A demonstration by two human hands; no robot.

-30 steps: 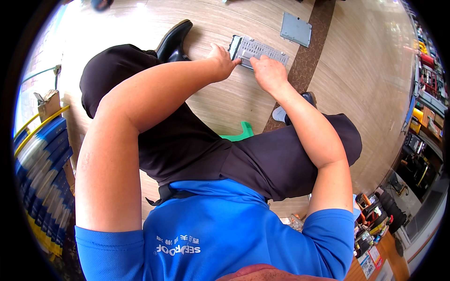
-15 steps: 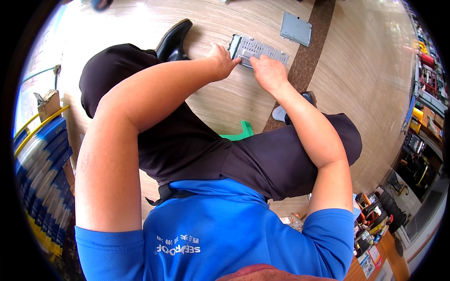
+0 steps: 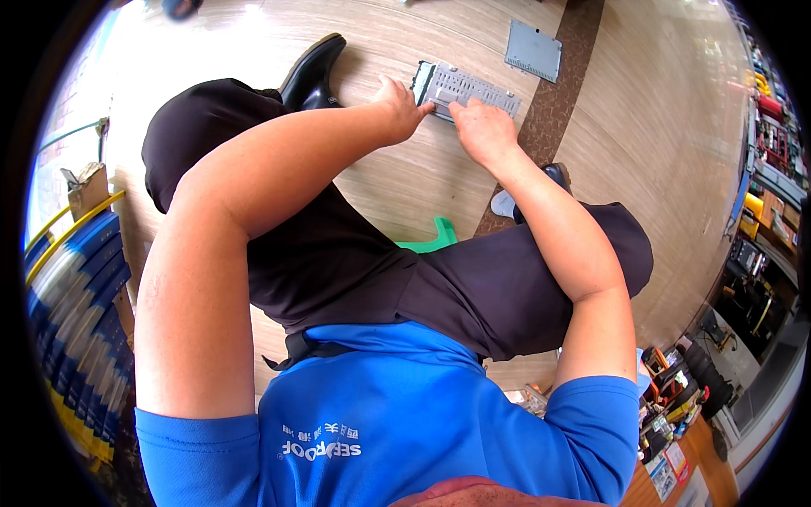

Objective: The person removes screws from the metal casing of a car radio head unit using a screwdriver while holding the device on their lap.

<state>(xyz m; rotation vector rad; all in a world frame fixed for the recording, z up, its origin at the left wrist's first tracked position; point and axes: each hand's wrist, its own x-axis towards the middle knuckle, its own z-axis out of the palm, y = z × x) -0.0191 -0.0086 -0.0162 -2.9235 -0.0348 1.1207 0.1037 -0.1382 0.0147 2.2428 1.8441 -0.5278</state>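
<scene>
Hardly anything has moved since a moment ago — left hand (image 3: 400, 111), fingers apart, meets the slotted metal box (image 3: 469, 82) on the floor (image 3: 414, 182); right hand (image 3: 487, 135) rests on it — grip closed or not, I can't tell. I'd press evenly, keeping it braced.

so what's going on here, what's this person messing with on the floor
A person in a blue short-sleeved shirt has both bare hands at a grey, slotted metal unit on the light wood-look floor. The left hand is at its left end, and the right hand has its fingers at the near side; how firmly either grips is hard to tell. A flat, grey rectangular panel lies apart, beyond the unit and to the right.
</scene>
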